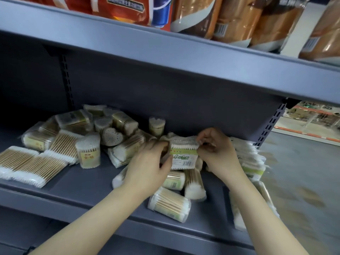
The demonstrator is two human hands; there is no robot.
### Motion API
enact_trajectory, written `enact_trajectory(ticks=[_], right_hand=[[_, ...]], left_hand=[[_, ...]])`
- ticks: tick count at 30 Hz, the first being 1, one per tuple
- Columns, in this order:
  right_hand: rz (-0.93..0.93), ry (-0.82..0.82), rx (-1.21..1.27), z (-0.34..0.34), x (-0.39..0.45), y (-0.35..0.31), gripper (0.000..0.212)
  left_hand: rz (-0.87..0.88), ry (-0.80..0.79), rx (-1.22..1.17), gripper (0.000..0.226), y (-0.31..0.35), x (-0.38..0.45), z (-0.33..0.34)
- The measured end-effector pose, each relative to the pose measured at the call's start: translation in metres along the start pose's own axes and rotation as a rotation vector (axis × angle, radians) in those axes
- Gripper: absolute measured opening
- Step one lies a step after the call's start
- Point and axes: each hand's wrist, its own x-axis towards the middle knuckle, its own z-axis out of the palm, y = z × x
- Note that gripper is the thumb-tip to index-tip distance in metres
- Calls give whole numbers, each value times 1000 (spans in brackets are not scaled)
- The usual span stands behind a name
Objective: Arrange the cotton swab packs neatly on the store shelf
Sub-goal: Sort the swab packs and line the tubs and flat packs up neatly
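Loose packs (88,150) litter the shelf (88,183) on the left. The left hand (147,166) and right hand (219,153) pinch one flat pack (183,155) upright mid-shelf. Best square it, barcode forward, against the right-hand stack (252,159).

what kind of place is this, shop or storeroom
Most likely a shop aisle: grey metal shelving with slotted uprights, barcoded packaged goods on the shelf above, and many retail cotton swab packs heaped on the lower shelf, one barcoded pack held in both hands.
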Motion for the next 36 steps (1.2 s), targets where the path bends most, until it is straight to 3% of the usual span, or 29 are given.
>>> enact_trajectory(ticks=[5, 11, 17, 24, 27, 32, 36], right_hand=[[-47, 23, -28, -24, -3, 12, 37], [-46, 58, -151, -54, -6, 34, 41], [19, 108, -340, -83, -8, 64, 41], [108, 11, -538, -102, -19, 93, 41], [107, -83, -641, -101, -20, 100, 50], [73, -175, -742, -98, -21, 99, 71], [125, -265, -850, -98, -20, 98, 78]], left_hand=[[4, -31, -174, 49, 29, 14, 11], [71, -102, -72, 33, 54, 30, 34], [80, -166, 31, 33, 70, 37, 65], [50, -300, 176, 34, 73, 32, 99], [67, -329, 260, 34, 75, 30, 105], [166, -248, 351, 27, 75, 31, 111], [275, -216, 457, 39, 78, 34, 119]])
